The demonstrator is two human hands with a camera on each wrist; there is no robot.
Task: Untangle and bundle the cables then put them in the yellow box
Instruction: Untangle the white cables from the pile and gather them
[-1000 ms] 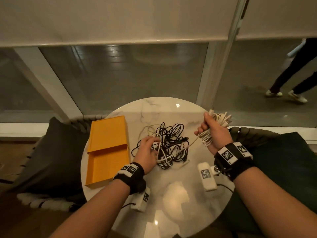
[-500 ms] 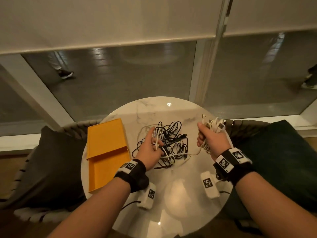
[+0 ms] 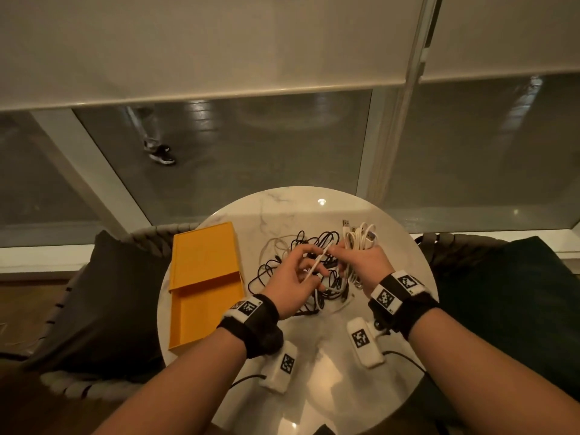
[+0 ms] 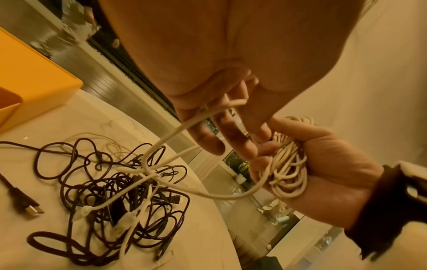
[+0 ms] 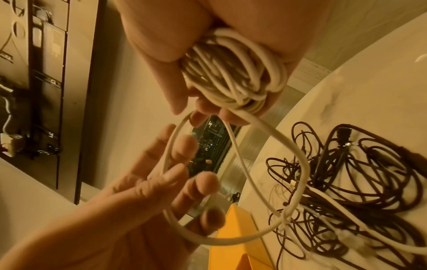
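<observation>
One white coil sits clenched in your right grip; your left grip pinches its tail; black tangle and yellow box wait.

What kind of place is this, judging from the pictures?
Probably a lounge or café seating corner at street level: a small round marble table, dark cushioned chairs beside it, and a large window with roller blinds, a passer-by's feet outside.

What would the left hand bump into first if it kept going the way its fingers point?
Probably the right hand and the white cable bundle it grips. The left hand, holding a loose white strand, points right at them, fingertips nearly touching; exact depth is unclear.
</observation>
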